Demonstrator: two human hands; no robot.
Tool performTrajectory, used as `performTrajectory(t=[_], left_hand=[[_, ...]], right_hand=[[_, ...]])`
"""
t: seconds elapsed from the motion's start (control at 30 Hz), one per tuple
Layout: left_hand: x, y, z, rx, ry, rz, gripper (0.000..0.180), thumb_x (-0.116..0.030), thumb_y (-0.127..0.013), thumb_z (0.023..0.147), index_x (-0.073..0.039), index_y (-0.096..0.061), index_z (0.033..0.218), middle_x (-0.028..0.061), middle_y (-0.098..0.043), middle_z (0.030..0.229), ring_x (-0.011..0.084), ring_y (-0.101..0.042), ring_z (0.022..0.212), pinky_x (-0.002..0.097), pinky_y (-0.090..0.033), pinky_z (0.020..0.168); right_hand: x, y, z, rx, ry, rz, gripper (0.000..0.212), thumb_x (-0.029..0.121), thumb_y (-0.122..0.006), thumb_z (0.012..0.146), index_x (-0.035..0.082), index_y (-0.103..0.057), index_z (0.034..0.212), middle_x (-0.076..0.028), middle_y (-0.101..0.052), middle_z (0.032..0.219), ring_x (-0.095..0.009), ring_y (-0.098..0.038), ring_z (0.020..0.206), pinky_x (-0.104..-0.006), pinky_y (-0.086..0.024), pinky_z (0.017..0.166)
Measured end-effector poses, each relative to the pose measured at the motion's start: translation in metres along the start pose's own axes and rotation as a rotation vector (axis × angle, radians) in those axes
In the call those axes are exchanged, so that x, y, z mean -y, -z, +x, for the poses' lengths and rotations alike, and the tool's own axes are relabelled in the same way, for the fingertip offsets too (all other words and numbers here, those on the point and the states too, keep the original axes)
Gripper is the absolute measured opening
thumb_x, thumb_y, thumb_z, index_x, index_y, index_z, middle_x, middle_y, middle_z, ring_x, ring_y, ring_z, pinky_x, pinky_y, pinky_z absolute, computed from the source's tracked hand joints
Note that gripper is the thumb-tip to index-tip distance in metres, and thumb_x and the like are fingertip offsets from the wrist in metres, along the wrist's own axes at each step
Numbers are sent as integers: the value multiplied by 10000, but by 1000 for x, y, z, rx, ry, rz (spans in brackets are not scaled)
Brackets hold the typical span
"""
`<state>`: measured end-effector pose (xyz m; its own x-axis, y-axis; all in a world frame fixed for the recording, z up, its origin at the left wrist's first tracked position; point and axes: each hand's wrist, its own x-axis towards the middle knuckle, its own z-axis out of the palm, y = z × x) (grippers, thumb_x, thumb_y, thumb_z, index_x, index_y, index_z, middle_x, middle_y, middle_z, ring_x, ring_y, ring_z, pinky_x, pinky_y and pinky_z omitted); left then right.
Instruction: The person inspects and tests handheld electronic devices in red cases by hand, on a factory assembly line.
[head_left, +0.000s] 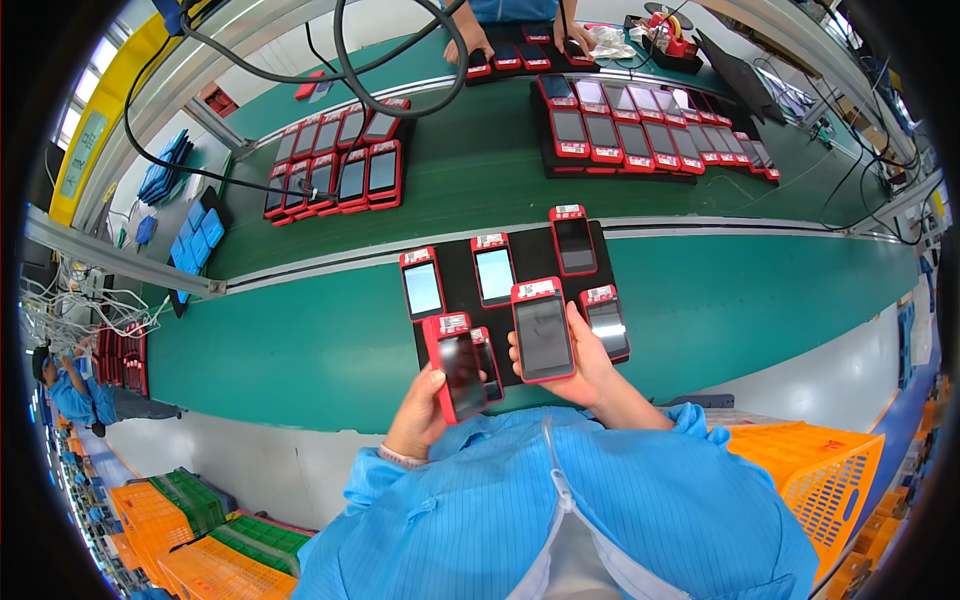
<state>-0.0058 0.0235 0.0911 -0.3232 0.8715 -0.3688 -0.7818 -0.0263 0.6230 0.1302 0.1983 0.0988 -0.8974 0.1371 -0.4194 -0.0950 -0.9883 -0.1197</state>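
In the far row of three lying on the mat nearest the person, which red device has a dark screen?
The rightmost device; the leftmost device and middle device show bright, whitish screens.

So you've got two red-cased handhelds up off the worktop (270,340), one per hand. The left device (461,370) is gripped by its sides in your left hand (418,410), dark glossy screen up, tipped enough that its red left side shows, white label across the top end. It's above the near-left corner of the black mat (457,275). The right device (544,335) sits in your right hand (590,370), thumb along its right edge, grey-dark screen facing you, white label up top too, pretty much over the middle of the mat's near edge.
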Motion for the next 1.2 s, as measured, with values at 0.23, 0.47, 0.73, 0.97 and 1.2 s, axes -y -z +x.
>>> performTrajectory(t=[0.23, 0.47, 0.73, 0.97, 1.2], left_hand=[[-1, 64, -5, -345, 84, 96, 357, -247, -453, 899, 25, -486, 1128, 141, -600, 969, 202, -605, 850, 335, -504, 764], [43, 99, 6, -679, -350, 760, 358, -184, -486, 885, 59, -486, 1148, 124, -606, 978, 194, -598, 838, 288, -481, 723], [71, 76, -3, -873, -373, 1508, 760, -241, -711, 675, 60, -325, 1256, 198, -410, 1160, 332, -408, 1067, 409, -337, 909], [67, 74, 2, -908, -353, 1437, 716, -274, -750, 600, 47, -393, 1131, 182, -449, 1078, 324, -436, 1021, 410, -368, 856], [66, 80, 6, -856, -407, 1477, 689, -289, -738, 596, 34, -409, 1108, 180, -450, 1042, 331, -452, 987, 418, -389, 819]], right_hand=[[3, 58, 11, -493, 175, -589, 422, 358, -476, 890, 29, -472, 1154, -91, -599, 897, -186, -581, 920, -300, -459, 789], [-8, 94, 35, -627, 753, -1739, 530, 261, -547, 824, -10, -367, 1243, -140, -525, 1022, -280, -515, 913, -369, -410, 809], [-22, 83, 25, -653, 704, -2251, 837, 325, -667, 680, -42, -248, 1305, -189, -365, 1180, -325, -395, 1010, -410, -348, 849], [-29, 84, 37, -826, 700, -2307, 816, 326, -650, 680, -46, -265, 1295, -166, -391, 1167, -300, -406, 990, -383, -371, 808], [-43, 93, 34, -981, 847, -2272, 796, 318, -650, 663, -23, -290, 1285, -153, -429, 1146, -292, -429, 1000, -380, -382, 813]])
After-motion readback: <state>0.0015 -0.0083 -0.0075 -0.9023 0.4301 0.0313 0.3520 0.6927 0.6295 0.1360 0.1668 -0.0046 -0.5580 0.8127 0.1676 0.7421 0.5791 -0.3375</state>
